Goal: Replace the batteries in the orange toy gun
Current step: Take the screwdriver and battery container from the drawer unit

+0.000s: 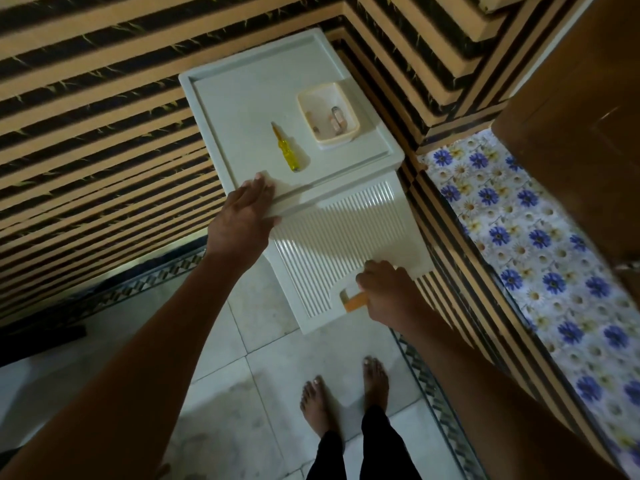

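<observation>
A white plastic cabinet (pixel 242 88) stands on a pale tiled floor (pixel 263 375) against a striped wall. On its rimmed top lie a yellow screwdriver (pixel 286 150) and, just to its right, a cream tray (pixel 327 112) holding small batteries (pixel 336 121). A hand (pixel 242 216) rests flat on the top's near-left corner.

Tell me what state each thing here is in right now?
Left hand: flat on the cabinet's top edge, holding nothing.
Right hand: closed on an orange piece at the cabinet's front.
Screwdriver: lying flat, untouched.
Tray: upright, open, small items inside.
</observation>
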### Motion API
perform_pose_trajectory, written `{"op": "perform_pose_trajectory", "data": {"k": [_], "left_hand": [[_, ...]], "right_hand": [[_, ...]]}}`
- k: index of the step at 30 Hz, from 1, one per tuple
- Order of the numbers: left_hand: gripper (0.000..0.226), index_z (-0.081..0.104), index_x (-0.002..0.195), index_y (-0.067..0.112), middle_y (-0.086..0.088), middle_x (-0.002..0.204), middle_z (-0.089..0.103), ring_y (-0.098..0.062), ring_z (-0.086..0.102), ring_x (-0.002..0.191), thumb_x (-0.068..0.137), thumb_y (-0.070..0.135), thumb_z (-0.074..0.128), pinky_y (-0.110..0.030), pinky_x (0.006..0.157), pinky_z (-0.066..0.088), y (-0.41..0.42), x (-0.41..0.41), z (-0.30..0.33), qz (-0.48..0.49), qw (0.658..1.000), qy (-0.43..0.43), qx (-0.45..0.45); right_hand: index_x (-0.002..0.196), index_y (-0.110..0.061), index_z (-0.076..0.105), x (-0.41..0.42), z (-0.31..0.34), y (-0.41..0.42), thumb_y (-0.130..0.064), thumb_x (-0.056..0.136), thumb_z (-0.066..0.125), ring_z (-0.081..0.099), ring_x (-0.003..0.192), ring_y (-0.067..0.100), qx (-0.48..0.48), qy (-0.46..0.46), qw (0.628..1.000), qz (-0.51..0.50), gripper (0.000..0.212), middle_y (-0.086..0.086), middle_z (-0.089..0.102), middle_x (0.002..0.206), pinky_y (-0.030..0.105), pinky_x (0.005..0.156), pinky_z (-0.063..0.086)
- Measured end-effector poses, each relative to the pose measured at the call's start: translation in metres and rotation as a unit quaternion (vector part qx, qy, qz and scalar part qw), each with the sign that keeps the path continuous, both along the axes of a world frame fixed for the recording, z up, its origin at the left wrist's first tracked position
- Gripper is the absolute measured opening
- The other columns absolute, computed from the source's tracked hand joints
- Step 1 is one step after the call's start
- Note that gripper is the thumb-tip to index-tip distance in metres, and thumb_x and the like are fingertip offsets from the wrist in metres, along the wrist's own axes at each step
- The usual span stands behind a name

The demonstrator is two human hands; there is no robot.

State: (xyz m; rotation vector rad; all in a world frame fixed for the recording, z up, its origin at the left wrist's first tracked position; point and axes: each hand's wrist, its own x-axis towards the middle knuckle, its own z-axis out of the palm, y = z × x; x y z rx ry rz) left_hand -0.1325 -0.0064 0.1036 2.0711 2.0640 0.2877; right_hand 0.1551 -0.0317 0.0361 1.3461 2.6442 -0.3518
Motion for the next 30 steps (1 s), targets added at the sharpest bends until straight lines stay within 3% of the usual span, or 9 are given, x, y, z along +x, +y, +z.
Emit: {"op": "perform_pose_trajectory", "data": {"k": [3,5,8,11,14,16,20,25,30], "left_hand": [[0.067,0.040,0.159,0.013,-0.010,0.166,0.035,-0.034,0.034,0.152,0.099,0.026,0.067,-0.046,0.122,0.029,-0.002,0.000,-0.006,0.000,1.000,0.002,0.021],[0.066,0.039,0.159,0.016,-0.007,0.167,0.035,-0.034,0.035,0.152,0.100,0.030,0.065,-0.049,0.121,0.034,-0.001,-0.001,-0.011,0.004,1.000,0.009,0.028],[0.066,0.042,0.158,0.019,-0.004,0.166,0.038,-0.031,0.038,0.151,0.099,0.034,0.065,-0.048,0.119,0.037,0.000,-0.003,-0.017,0.023,0.998,0.028,0.044],[0.064,0.044,0.157,0.018,-0.004,0.165,0.040,-0.032,0.041,0.150,0.099,0.034,0.066,-0.048,0.120,0.039,0.000,-0.003,-0.022,0.026,0.997,0.029,0.062],[0.062,0.043,0.158,0.018,-0.004,0.166,0.037,-0.031,0.038,0.151,0.101,0.035,0.061,-0.048,0.121,0.038,-0.003,-0.001,-0.028,0.029,0.996,0.031,0.077],[0.061,0.041,0.159,0.019,-0.003,0.167,0.035,-0.029,0.035,0.153,0.103,0.036,0.059,-0.045,0.123,0.035,-0.003,-0.001,-0.033,0.034,0.995,0.039,0.083],[0.062,0.040,0.159,0.020,-0.002,0.168,0.034,-0.028,0.034,0.154,0.103,0.036,0.057,-0.042,0.123,0.032,-0.002,-0.002,-0.039,0.039,0.994,0.044,0.087],[0.062,0.041,0.159,0.018,-0.003,0.167,0.036,-0.030,0.037,0.152,0.102,0.034,0.060,-0.043,0.122,0.035,-0.002,-0.006,-0.041,0.030,0.994,0.043,0.095],[0.062,0.039,0.160,0.019,-0.002,0.167,0.035,-0.029,0.036,0.153,0.103,0.036,0.058,-0.046,0.122,0.036,-0.003,-0.008,-0.042,0.028,0.994,0.030,0.098]], "right_hand": [[0.112,-0.009,0.063,-0.015,-0.028,0.017,-0.012,0.085,0.073,0.059,0.114,0.032,-0.090,-0.023,0.995,-0.023,0.029,0.010,0.058,0.122,0.046,0.085,0.053],[0.130,-0.009,0.056,-0.027,-0.046,0.033,-0.013,0.092,0.069,0.054,0.130,0.030,-0.150,0.005,0.988,-0.047,0.041,0.010,0.053,0.140,0.047,0.100,0.052],[0.144,-0.013,0.047,-0.052,-0.067,0.065,-0.009,0.090,0.070,0.052,0.135,0.031,-0.187,0.040,0.978,-0.084,0.059,0.010,0.050,0.149,0.049,0.107,0.050],[0.142,-0.012,0.051,-0.072,-0.085,0.088,-0.007,0.084,0.077,0.056,0.132,0.030,-0.197,0.093,0.964,-0.151,0.064,0.012,0.057,0.141,0.043,0.107,0.052],[0.128,-0.011,0.060,-0.086,-0.103,0.097,-0.030,0.071,0.091,0.063,0.122,0.027,-0.180,0.110,0.939,-0.271,0.067,0.010,0.064,0.128,0.033,0.100,0.054],[0.135,-0.013,0.055,-0.104,-0.093,0.098,-0.045,0.063,0.095,0.059,0.128,0.026,-0.242,0.134,0.905,-0.324,0.088,0.005,0.061,0.134,0.026,0.095,0.048],[0.153,-0.001,0.032,-0.148,-0.081,0.086,-0.047,0.062,0.097,0.039,0.147,0.033,-0.306,0.152,0.873,-0.348,0.122,0.018,0.042,0.157,0.035,0.117,0.036],[0.139,0.001,0.053,-0.183,-0.089,0.081,-0.030,0.059,0.100,0.060,0.129,0.035,-0.288,0.242,0.793,-0.480,0.098,0.019,0.061,0.140,0.033,0.102,0.051],[0.128,0.001,0.060,-0.176,-0.095,0.079,-0.043,0.059,0.098,0.064,0.118,0.031,-0.279,0.257,0.794,-0.476,0.089,0.014,0.067,0.129,0.027,0.087,0.050]]}}
